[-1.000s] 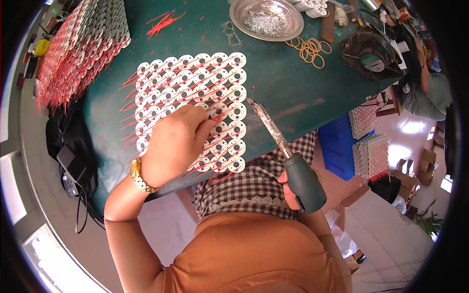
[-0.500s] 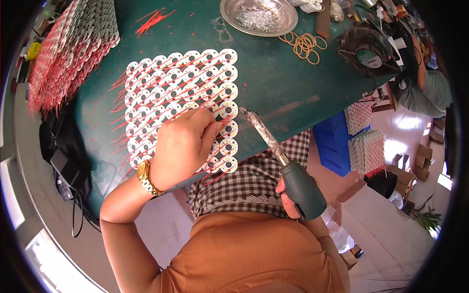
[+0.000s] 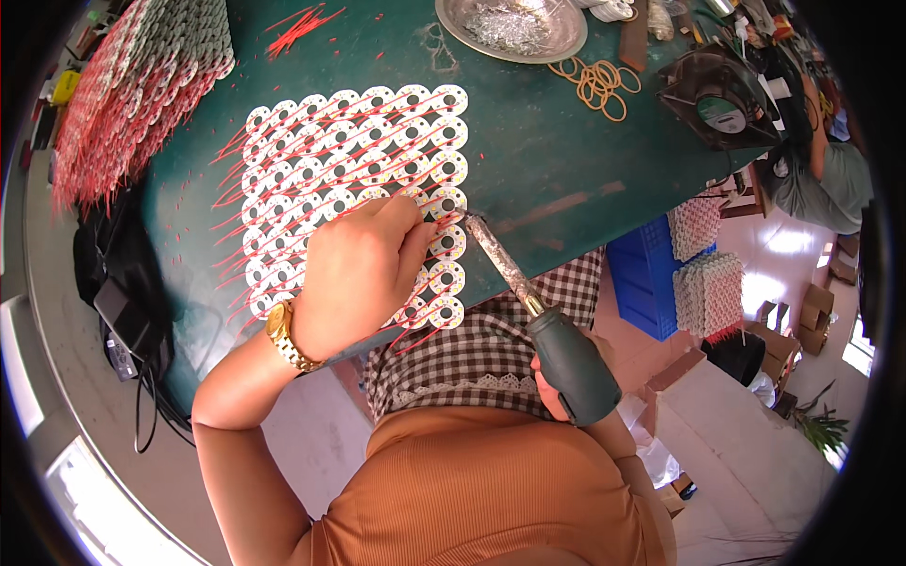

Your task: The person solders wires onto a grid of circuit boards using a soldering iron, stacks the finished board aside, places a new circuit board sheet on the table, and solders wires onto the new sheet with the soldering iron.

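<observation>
Dozens of white ring-shaped boards (image 3: 342, 170), red-wired, mid-frame; right hand (image 3: 549, 394) grips dark-handled soldering iron (image 3: 557, 349), tip now closer; left hand (image 3: 359, 269) pinched, contents unclear.

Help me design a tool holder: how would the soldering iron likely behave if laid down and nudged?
The soldering iron would likely stay rigid, as its straight metal barrel leads into a solid-looking handle. The handle looks much thicker than the barrel, so that end is probably heavier. Its rounded sides suggest it might roll.
</observation>
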